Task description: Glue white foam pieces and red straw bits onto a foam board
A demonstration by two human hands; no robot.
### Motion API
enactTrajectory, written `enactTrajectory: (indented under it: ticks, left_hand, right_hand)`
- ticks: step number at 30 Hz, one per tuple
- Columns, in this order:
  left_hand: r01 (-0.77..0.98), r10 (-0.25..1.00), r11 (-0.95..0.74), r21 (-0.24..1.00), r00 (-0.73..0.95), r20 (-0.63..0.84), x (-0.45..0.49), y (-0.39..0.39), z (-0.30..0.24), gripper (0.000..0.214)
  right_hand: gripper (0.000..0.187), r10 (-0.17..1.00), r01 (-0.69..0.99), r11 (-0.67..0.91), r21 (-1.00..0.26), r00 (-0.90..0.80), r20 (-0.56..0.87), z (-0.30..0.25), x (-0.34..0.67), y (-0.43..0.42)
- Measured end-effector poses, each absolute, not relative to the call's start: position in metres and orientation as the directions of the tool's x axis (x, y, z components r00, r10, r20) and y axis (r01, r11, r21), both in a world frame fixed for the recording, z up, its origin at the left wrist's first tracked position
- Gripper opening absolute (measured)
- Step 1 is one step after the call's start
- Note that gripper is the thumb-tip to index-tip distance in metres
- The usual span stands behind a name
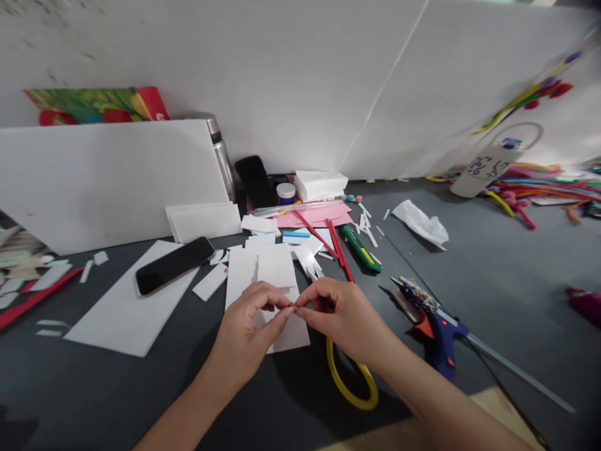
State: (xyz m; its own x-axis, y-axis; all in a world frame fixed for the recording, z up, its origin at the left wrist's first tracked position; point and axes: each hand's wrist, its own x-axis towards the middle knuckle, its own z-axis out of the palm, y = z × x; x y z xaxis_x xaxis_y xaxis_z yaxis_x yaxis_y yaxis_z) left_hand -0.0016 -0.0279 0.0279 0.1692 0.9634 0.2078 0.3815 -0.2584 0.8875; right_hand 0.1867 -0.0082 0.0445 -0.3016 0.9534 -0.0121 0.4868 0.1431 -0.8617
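My left hand [253, 326] and my right hand [335, 310] meet fingertip to fingertip above white paper [241, 275] on the dark table. Between their pinched thumbs and forefingers shows a tiny red piece [292, 305], too small to identify. Both hands are closed on it. Under my right wrist lies a yellow looped handle [350, 394], its other end hidden by the hand. Red strips [339, 247] and a green box cutter [360, 248] lie just beyond my right hand.
A blue hot glue gun [444, 341] with a clear stick lies to the right. Crumpled tissue [420, 222] and a white bottle [486, 166] are farther back. On the left, a black phone [174, 266] rests on white sheets [117, 319]. A white board [107, 175] leans behind.
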Motion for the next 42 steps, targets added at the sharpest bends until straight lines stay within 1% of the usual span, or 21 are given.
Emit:
enactTrajectory:
  ticks: [4, 8, 15, 18, 23, 25, 26, 29, 30, 32, 35, 38, 42]
  left_hand:
    - [0.394, 0.965, -0.256, 0.882, 0.157, 0.21, 0.0, -0.029, 0.026, 0.008]
    - [0.389, 0.97, -0.24, 0.889, 0.13, 0.205, 0.002, -0.03, 0.025, 0.008]
    - [0.328, 0.991, -0.131, 0.936, 0.059, 0.118, 0.004, -0.031, 0.022, 0.01]
    - [0.314, 0.994, -0.109, 0.943, 0.048, 0.098, 0.005, -0.031, 0.02, 0.011]
    - [0.341, 0.989, -0.147, 0.929, 0.073, 0.13, 0.005, -0.03, 0.023, 0.011]
    - [0.42, 0.975, -0.222, 0.88, 0.095, 0.201, 0.001, -0.028, 0.025, 0.011]
    - [0.485, 0.959, -0.279, 0.829, 0.101, 0.263, -0.002, -0.027, 0.025, 0.011]
    - [0.691, 0.867, -0.425, 0.585, 0.125, 0.482, -0.014, -0.019, 0.022, 0.012]
    - [0.731, 0.844, -0.443, 0.519, 0.145, 0.516, -0.018, -0.016, 0.02, 0.014]
    - [0.784, 0.824, -0.463, 0.413, 0.209, 0.527, -0.024, -0.011, 0.015, 0.019]
    - [0.823, 0.824, -0.479, 0.304, 0.303, 0.479, -0.027, -0.005, 0.01, 0.025]
    - [0.835, 0.826, -0.488, 0.253, 0.348, 0.444, -0.026, -0.002, 0.008, 0.025]
    - [0.856, 0.825, -0.471, 0.213, 0.341, 0.451, -0.025, 0.0, 0.006, 0.024]
  right_hand:
    - [0.006, 0.956, 0.514, 0.179, -0.839, -0.292, 0.025, 0.043, 0.187, -0.008]
    - [0.006, 0.953, 0.503, 0.206, -0.839, -0.297, 0.056, 0.04, 0.188, -0.008]
    - [0.007, 0.951, 0.494, 0.252, -0.832, -0.285, 0.119, 0.037, 0.187, -0.011]
    - [0.008, 0.949, 0.487, 0.259, -0.834, -0.288, 0.127, 0.038, 0.187, -0.011]
    - [0.008, 0.954, 0.462, 0.236, -0.855, -0.276, 0.114, 0.034, 0.186, -0.01]
    - [0.007, 0.963, 0.458, 0.213, -0.863, -0.249, 0.105, 0.03, 0.186, -0.007]
    - [0.007, 0.968, 0.46, 0.201, -0.865, -0.231, 0.101, 0.027, 0.185, -0.005]
    - [0.008, 0.977, 0.477, 0.177, -0.861, -0.188, 0.097, 0.019, 0.185, 0.0]
    - [0.008, 0.978, 0.481, 0.175, -0.859, -0.183, 0.096, 0.017, 0.185, 0.002]
    - [0.009, 0.979, 0.488, 0.177, -0.855, -0.18, 0.1, 0.013, 0.185, 0.005]
    - [0.009, 0.976, 0.497, 0.192, -0.846, -0.185, 0.112, 0.011, 0.183, 0.006]
    - [0.008, 0.971, 0.512, 0.218, -0.831, -0.197, 0.133, 0.011, 0.18, 0.005]
    - [0.008, 0.965, 0.532, 0.247, -0.81, -0.208, 0.157, 0.01, 0.176, 0.003]
